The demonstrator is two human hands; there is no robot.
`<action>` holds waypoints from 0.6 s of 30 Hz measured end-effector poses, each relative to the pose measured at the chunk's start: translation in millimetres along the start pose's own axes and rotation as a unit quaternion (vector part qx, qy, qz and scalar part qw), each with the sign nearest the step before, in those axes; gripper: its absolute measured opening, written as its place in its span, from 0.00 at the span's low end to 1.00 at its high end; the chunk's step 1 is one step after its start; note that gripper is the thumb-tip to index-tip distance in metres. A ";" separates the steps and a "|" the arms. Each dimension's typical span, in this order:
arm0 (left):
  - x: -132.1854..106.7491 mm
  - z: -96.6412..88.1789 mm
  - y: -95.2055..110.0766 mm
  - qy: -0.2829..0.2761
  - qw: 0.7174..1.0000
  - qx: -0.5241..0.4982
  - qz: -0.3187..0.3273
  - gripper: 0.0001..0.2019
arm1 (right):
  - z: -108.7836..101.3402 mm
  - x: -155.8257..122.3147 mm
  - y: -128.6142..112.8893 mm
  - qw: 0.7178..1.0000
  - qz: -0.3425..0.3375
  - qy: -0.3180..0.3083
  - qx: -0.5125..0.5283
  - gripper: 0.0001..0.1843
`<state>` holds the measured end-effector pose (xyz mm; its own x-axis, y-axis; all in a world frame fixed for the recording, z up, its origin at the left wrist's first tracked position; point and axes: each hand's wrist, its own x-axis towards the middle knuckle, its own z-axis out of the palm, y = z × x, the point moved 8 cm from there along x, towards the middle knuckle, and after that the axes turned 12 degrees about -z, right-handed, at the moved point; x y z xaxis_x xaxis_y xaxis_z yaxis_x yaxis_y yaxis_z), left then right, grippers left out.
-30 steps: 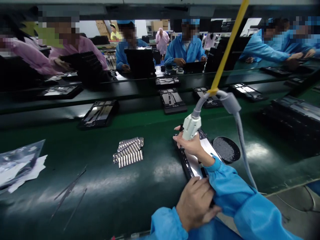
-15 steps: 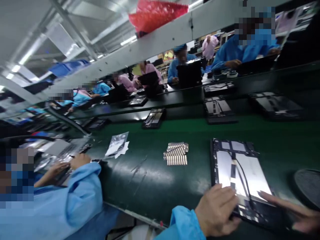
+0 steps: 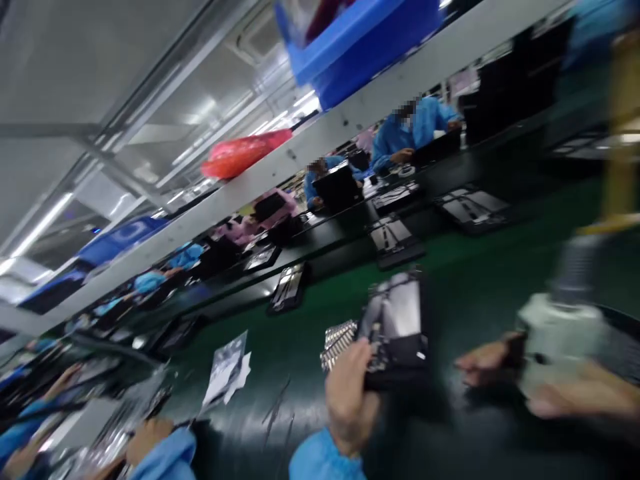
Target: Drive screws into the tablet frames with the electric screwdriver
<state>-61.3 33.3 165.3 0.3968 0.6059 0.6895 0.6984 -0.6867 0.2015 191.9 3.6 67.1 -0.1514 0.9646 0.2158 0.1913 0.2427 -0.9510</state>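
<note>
My left hand (image 3: 350,393) grips the near edge of a dark tablet chassis (image 3: 397,327) and holds it tilted up off the green belt (image 3: 480,287). My right hand (image 3: 540,383) is wrapped round the white body of a powered screwdriver (image 3: 560,333), whose grey hose and yellow cable (image 3: 620,127) rise at the right. The view is tilted and motion-blurred. A pile of small silver metal strips (image 3: 337,343) lies just left of the chassis.
Paper and a plastic bag (image 3: 227,370) lie on the belt to the left. A neighbour's hand and blue sleeve (image 3: 155,447) work at the lower left. More tablet chassis (image 3: 395,240) sit further along the line, with workers beyond. Blue bins (image 3: 360,47) rest on an overhead shelf.
My head has swung further left and tilted. My left hand has lifted the chassis off the belt and moved it left. My right hand, open half a second ago, now holds the screwdriver.
</note>
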 end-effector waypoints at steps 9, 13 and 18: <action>106.9 39.9 -144.3 -0.094 0.981 0.139 -0.100 0.17 | 26.9 44.7 -5.1 0.974 0.028 0.001 0.226 0.15; 144.1 72.8 -188.0 -0.158 0.957 0.181 -0.165 0.16 | 15.3 48.8 -17.5 0.990 -0.026 0.060 0.122 0.09; 168.4 118.6 -173.8 -0.210 0.955 0.124 -0.168 0.17 | 16.2 49.5 -14.8 0.994 -0.007 0.077 0.078 0.08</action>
<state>-45.2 302.3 163.8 0.2926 0.9192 0.2635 0.9277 -0.3397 0.1547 165.9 46.1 88.2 0.0003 0.9685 0.2488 0.0360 0.2487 -0.9679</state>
